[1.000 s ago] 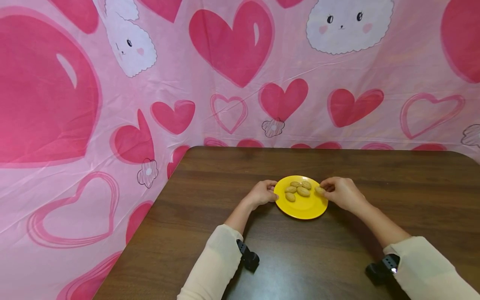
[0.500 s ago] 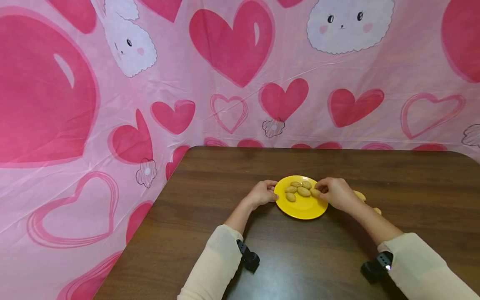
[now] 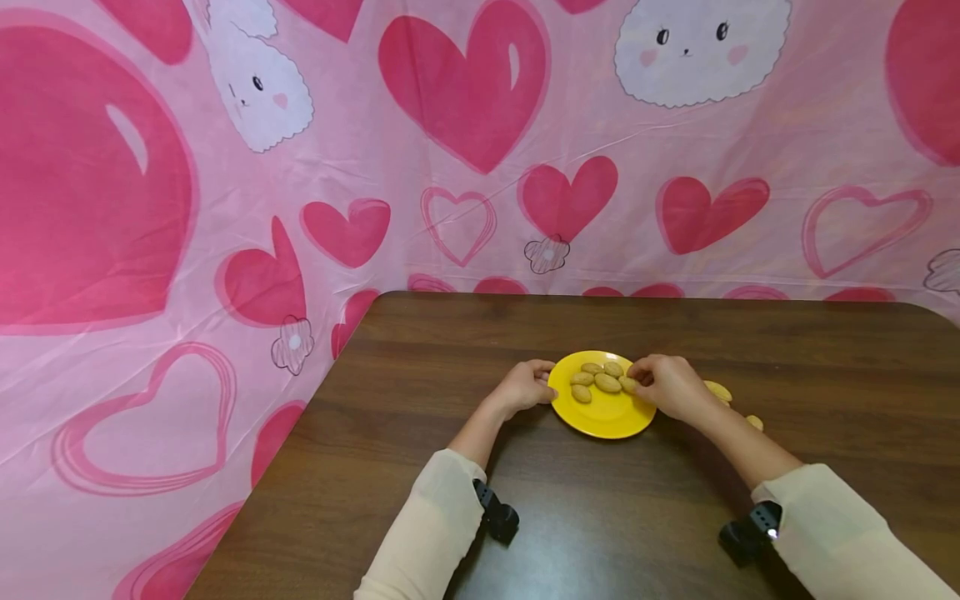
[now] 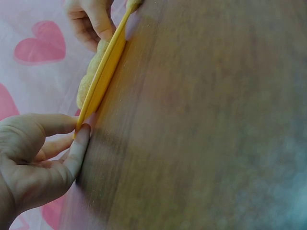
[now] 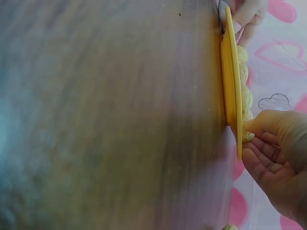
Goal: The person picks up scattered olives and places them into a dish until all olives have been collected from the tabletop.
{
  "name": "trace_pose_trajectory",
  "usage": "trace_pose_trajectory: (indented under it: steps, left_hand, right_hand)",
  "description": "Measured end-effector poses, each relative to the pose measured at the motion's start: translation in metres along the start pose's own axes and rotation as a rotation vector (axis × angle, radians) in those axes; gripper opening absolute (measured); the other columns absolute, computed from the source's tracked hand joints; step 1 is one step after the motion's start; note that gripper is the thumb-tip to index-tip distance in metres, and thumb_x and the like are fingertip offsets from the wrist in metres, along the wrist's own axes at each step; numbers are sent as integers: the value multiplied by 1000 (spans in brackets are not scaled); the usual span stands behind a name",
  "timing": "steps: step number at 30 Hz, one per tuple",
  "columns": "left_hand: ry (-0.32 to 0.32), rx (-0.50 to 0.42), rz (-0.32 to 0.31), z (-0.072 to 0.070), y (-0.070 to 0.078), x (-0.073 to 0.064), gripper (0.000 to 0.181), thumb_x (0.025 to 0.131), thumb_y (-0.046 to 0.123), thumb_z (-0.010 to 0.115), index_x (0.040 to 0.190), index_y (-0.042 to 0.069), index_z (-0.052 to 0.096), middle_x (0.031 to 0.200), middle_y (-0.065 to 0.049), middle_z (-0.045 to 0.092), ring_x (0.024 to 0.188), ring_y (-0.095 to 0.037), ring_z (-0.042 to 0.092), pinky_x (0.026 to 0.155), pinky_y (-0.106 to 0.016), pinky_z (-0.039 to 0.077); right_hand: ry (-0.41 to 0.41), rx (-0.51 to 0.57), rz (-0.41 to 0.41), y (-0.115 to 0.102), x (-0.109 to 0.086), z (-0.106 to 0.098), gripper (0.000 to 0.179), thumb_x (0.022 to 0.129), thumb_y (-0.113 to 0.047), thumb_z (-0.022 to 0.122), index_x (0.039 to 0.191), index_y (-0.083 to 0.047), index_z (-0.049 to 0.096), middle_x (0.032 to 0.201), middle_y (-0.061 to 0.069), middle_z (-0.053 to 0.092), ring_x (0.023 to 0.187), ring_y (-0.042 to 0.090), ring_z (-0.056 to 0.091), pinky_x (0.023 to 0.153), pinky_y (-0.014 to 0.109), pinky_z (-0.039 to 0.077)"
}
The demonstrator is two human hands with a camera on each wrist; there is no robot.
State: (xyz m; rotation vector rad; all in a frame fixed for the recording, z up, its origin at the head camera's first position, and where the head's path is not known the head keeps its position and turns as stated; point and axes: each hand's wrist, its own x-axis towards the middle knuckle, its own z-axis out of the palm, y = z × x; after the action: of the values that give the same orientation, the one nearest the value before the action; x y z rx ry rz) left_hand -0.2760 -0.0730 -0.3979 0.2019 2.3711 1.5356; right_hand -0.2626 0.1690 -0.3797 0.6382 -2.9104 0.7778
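Note:
A round yellow plate (image 3: pixel 606 421) lies on the brown table with several tan, oval, rough-surfaced nut-like pieces (image 3: pixel 607 383) grouped on its far half. My left hand (image 3: pixel 522 387) pinches the plate's left rim; in the left wrist view the thumb and fingers lie on either side of that edge. At the opposite rim, my right hand (image 3: pixel 675 386) holds one tan oval piece (image 3: pixel 628 384) between thumb and fingertips, low over the plate and beside the others. The right wrist view shows this held piece (image 5: pixel 248 136) close to the plate's edge, partly covered by the fingers.
More tan oval pieces (image 3: pixel 717 390) lie on the table behind the right forearm, with a single one (image 3: pixel 754 422) farther right. Dark wood table (image 3: pixel 465 333) surrounds the plate. A pink curtain (image 3: pixel 480 225) with hearts hangs behind the table and on its left.
My right hand has moved left over the plate, bringing the held piece beside the others. Loose pieces on the table have come into view behind it. Left hand and plate stay put.

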Motion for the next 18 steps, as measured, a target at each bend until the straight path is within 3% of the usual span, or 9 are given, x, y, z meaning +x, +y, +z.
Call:
trace_pose_trajectory:
  steps: [18]
  left_hand:
    - [-3, -11, -5, 1, 0, 1, 49, 81, -5, 64, 128, -3, 49, 96, -8, 56, 81, -15, 54, 67, -23, 49]
  right_hand:
    - [30, 1, -32, 1, -1, 1, 17, 74, 1, 70, 91, 5, 67, 82, 9, 61, 72, 22, 56, 67, 38, 51]
